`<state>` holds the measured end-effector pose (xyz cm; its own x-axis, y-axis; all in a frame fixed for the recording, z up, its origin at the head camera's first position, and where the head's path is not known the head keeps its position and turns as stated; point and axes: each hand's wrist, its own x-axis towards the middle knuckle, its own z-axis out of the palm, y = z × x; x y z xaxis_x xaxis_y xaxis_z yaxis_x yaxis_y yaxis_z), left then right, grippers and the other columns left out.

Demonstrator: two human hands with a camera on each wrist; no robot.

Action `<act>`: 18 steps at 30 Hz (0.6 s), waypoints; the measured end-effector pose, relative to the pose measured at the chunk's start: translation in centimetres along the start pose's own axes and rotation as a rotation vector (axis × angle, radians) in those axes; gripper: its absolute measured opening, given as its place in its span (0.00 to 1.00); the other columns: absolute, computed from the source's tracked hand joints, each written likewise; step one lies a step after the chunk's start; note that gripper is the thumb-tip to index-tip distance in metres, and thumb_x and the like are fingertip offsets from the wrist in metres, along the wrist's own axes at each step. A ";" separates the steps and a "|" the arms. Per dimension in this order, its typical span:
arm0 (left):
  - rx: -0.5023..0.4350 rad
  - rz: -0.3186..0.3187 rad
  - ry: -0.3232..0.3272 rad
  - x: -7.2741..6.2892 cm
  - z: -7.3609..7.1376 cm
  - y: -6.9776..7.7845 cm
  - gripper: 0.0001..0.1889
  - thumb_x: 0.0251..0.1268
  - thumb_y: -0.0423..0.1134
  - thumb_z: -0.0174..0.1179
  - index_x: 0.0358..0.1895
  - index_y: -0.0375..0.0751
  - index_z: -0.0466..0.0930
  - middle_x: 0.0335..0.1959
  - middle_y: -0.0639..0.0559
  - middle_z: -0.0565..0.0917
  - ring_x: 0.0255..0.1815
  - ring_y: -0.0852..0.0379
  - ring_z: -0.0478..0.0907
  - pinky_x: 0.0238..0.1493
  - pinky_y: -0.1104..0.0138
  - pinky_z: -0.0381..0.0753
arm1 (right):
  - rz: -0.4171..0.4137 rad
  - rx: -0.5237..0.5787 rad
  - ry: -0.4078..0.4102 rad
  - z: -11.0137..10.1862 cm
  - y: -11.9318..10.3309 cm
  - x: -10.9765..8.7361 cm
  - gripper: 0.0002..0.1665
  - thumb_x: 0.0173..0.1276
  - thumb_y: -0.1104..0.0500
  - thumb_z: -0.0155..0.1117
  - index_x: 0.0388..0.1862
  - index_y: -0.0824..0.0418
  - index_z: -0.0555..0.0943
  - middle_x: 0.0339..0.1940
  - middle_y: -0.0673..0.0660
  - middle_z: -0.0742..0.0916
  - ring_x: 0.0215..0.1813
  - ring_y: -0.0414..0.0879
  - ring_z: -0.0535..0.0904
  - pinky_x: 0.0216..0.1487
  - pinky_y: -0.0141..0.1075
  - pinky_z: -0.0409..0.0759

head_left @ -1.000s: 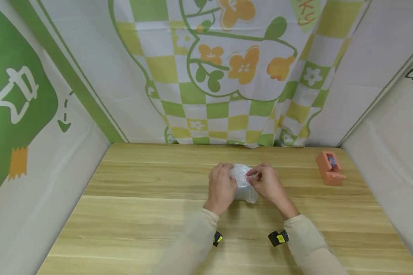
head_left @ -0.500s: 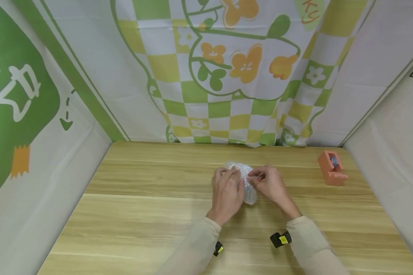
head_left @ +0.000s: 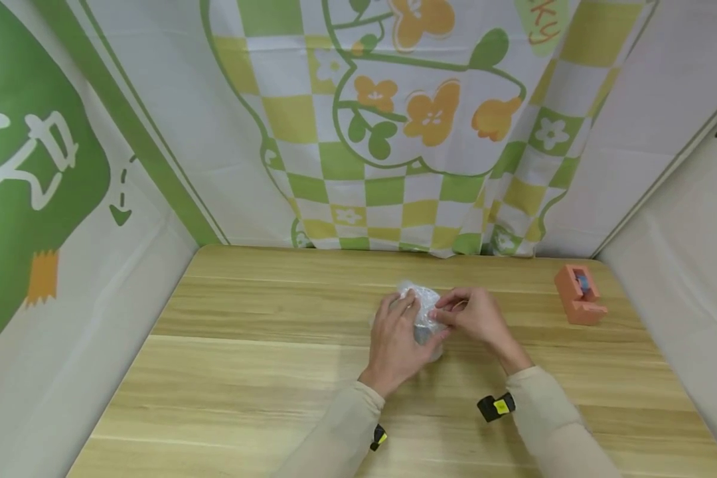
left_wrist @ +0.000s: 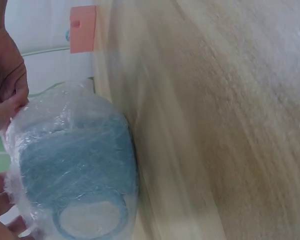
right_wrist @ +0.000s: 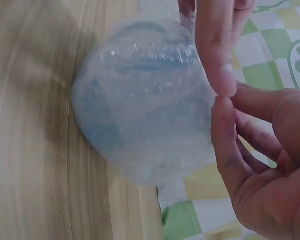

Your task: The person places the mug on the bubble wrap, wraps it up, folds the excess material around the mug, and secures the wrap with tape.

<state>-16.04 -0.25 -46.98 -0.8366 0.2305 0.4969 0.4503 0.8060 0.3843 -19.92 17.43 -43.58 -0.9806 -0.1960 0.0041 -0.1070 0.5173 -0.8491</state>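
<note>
A blue mug (left_wrist: pixel 80 167) with a round handle shows through its clear bubble wrap (head_left: pixel 419 295) near the middle of the table. My left hand (head_left: pixel 394 342) holds the bundle from the left, fingers spread over its top and thumb reaching along the near side. From the right, my right hand (head_left: pixel 477 318) pinches the wrap at the upper edge between thumb and index finger. In the right wrist view these right fingertips (right_wrist: pixel 224 107) meet beside a left-hand digit at the rim of the bundle. Part of the mug is hidden behind the left hand.
An orange tape dispenser (head_left: pixel 579 295) with a blue roll stands at the back right of the wooden table (head_left: pixel 245 372). Behind the table hangs a checked floral curtain (head_left: pixel 382 192), with printed cloth walls on both sides.
My left hand has slid right over the bundle, and its thumb now stretches toward the right hand. The wrapped mug has turned slightly. My right hand keeps pinching at the wrap.
</note>
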 end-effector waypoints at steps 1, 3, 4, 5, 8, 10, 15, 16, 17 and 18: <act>-0.003 0.006 0.010 0.0 0.2 -0.1 0.34 0.62 0.62 0.66 0.56 0.32 0.84 0.61 0.41 0.82 0.65 0.43 0.73 0.68 0.54 0.70 | 0.006 0.014 -0.015 -0.2 0.0 0.0 0.11 0.60 0.62 0.79 0.36 0.67 0.87 0.28 0.55 0.87 0.27 0.44 0.82 0.26 0.38 0.83; -0.024 0.020 0.016 0.1 0.3 -0.4 0.31 0.62 0.58 0.68 0.55 0.33 0.85 0.61 0.42 0.82 0.65 0.43 0.74 0.69 0.55 0.69 | -0.001 0.027 -0.042 -0.5 0.0 0.1 0.11 0.60 0.62 0.78 0.37 0.68 0.87 0.28 0.56 0.87 0.27 0.45 0.82 0.27 0.35 0.82; -0.041 0.027 0.011 0.2 0.4 -0.6 0.29 0.62 0.56 0.69 0.55 0.33 0.85 0.61 0.42 0.82 0.65 0.43 0.73 0.70 0.55 0.69 | -0.007 0.030 -0.058 -0.7 0.0 0.1 0.11 0.60 0.63 0.78 0.37 0.68 0.87 0.28 0.56 0.87 0.28 0.45 0.82 0.27 0.35 0.82; -0.060 0.034 0.001 0.2 0.3 -0.8 0.28 0.61 0.54 0.70 0.55 0.33 0.85 0.61 0.42 0.82 0.66 0.42 0.73 0.71 0.55 0.68 | -0.016 0.032 -0.074 -0.8 0.0 0.1 0.10 0.61 0.63 0.77 0.38 0.68 0.87 0.29 0.56 0.87 0.29 0.46 0.81 0.28 0.34 0.81; -0.146 0.054 -0.066 0.6 0.0 -1.6 0.27 0.61 0.49 0.70 0.57 0.32 0.83 0.65 0.42 0.79 0.69 0.42 0.71 0.73 0.55 0.65 | -0.067 -0.003 -0.103 -1.2 0.2 0.3 0.10 0.61 0.65 0.76 0.40 0.67 0.87 0.30 0.56 0.86 0.33 0.47 0.80 0.32 0.34 0.79; -0.201 0.063 -0.140 0.8 -0.3 -2.1 0.28 0.63 0.47 0.69 0.60 0.31 0.81 0.68 0.43 0.77 0.72 0.42 0.68 0.74 0.54 0.63 | -0.132 -0.028 -0.119 -1.3 0.4 0.4 0.13 0.61 0.65 0.77 0.44 0.67 0.86 0.32 0.56 0.85 0.36 0.48 0.79 0.34 0.35 0.79; -0.275 0.089 -0.289 1.4 -1.1 -3.6 0.30 0.68 0.48 0.67 0.66 0.32 0.76 0.73 0.42 0.67 0.73 0.45 0.64 0.73 0.56 0.65 | -0.303 -0.103 -0.176 -1.4 0.7 0.8 0.27 0.58 0.65 0.79 0.57 0.65 0.83 0.39 0.58 0.83 0.41 0.52 0.78 0.37 0.38 0.79; -0.282 0.096 -0.305 1.5 -1.2 -3.8 0.30 0.68 0.48 0.67 0.67 0.33 0.76 0.72 0.42 0.65 0.73 0.46 0.65 0.73 0.57 0.66 | -0.318 -0.116 -0.193 -1.4 0.7 0.8 0.29 0.58 0.65 0.79 0.59 0.65 0.82 0.40 0.59 0.83 0.41 0.53 0.78 0.37 0.38 0.79; -0.296 0.100 -0.318 1.5 -1.3 -4.1 0.30 0.68 0.48 0.67 0.67 0.33 0.75 0.72 0.41 0.64 0.72 0.46 0.65 0.72 0.58 0.67 | -0.329 -0.131 -0.207 -1.5 0.7 0.8 0.30 0.58 0.65 0.79 0.60 0.64 0.82 0.41 0.59 0.82 0.42 0.53 0.78 0.38 0.39 0.80; -0.310 0.102 -0.333 1.6 -1.4 -4.3 0.30 0.69 0.47 0.67 0.68 0.33 0.75 0.71 0.41 0.63 0.72 0.47 0.65 0.72 0.58 0.67 | -0.339 -0.145 -0.218 -1.5 0.7 0.9 0.31 0.58 0.65 0.79 0.61 0.64 0.82 0.41 0.58 0.82 0.42 0.54 0.78 0.38 0.40 0.80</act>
<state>-18.83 -4.09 -46.77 -0.8150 0.5034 0.2870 0.5651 0.5808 0.5859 -21.09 18.84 -43.38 -0.8301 -0.5383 0.1455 -0.4544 0.5018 -0.7360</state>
